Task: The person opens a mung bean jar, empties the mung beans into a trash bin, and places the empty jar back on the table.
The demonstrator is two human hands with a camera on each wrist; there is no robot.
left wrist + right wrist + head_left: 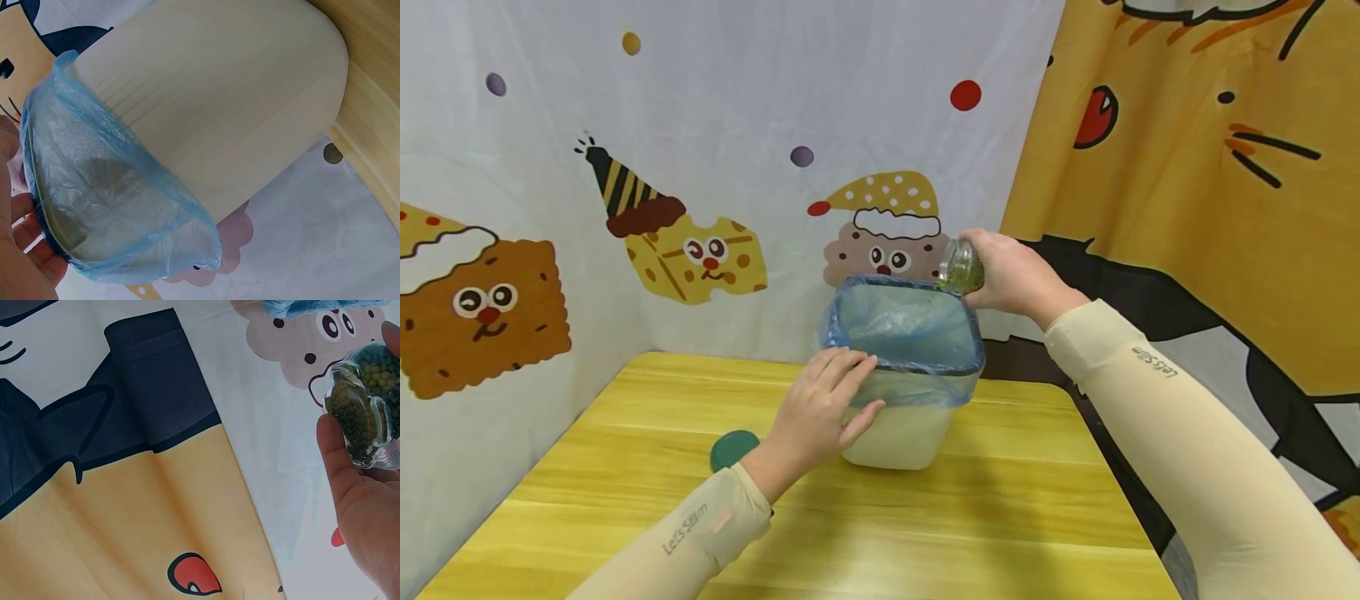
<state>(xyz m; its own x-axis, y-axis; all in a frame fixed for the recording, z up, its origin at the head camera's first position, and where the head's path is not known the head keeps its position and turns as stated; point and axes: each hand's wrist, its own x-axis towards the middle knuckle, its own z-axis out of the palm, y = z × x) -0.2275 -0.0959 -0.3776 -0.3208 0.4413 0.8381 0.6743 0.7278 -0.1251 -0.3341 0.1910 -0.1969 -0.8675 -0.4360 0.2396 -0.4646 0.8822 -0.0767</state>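
A pale bin (pixel 898 437) stands on the table, its top lined with a translucent blue plastic bag (pixel 917 321) folded over the rim. The fingers of my left hand (pixel 823 400) rest on the near left part of that rim, the thumb stretched along the front side. In the left wrist view, fingertips (pixel 53 265) touch the bagged edge. Above the far right corner of the bin, my right hand (pixel 1011 271) grips a small clear glass jar (pixel 961 267), tipped with its mouth to the left. Small green beans (pixel 378 378) show inside the jar in the right wrist view.
A green round lid (pixel 735 450) lies on the yellow wood-grain table (pixel 1000 517), left of the bin and partly behind my left wrist. Just behind the table hangs a white cartoon-print cloth (pixel 715 125); a yellow and black one (pixel 1150 217) hangs at the right.
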